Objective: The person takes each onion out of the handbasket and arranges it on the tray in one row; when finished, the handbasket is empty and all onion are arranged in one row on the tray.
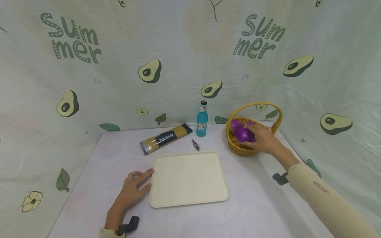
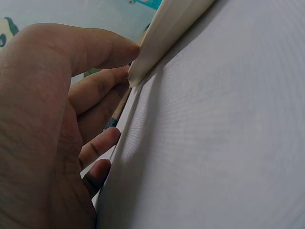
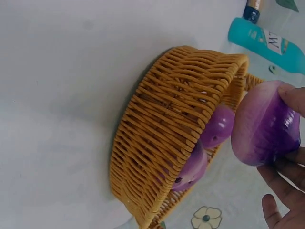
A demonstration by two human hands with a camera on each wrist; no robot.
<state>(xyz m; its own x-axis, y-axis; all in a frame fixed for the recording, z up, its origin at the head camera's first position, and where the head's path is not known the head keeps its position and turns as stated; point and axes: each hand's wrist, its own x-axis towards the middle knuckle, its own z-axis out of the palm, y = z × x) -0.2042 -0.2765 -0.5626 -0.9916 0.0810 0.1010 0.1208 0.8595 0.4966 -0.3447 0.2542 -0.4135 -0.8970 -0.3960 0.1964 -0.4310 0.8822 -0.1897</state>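
Note:
My right hand (image 1: pixel 260 137) grips a glossy round purple onion (image 3: pixel 267 124), paler pink at one end, just over the wicker basket (image 1: pixel 242 151) in the head view. Thumb and fingers hold its sides in the right wrist view. Two more purple onions (image 3: pixel 220 126) lie inside that basket, partly hidden by its woven wall. At the other side, my left hand (image 1: pixel 132 190) rests by the left edge of a cream rectangular tray (image 1: pixel 190 180). Its fingers are fairly straight, thumb and index fingertips touching the tray's rim (image 2: pixel 159 40).
Behind the tray lie a pasta packet (image 1: pixel 165 138) and a small wrapped candy (image 1: pixel 195 144). A blue bottle (image 1: pixel 201 122) stands upright between packet and basket. The basket's tall handle (image 1: pixel 255 103) arches over its opening. A patterned cloth (image 1: pixel 178 49) hangs at the back.

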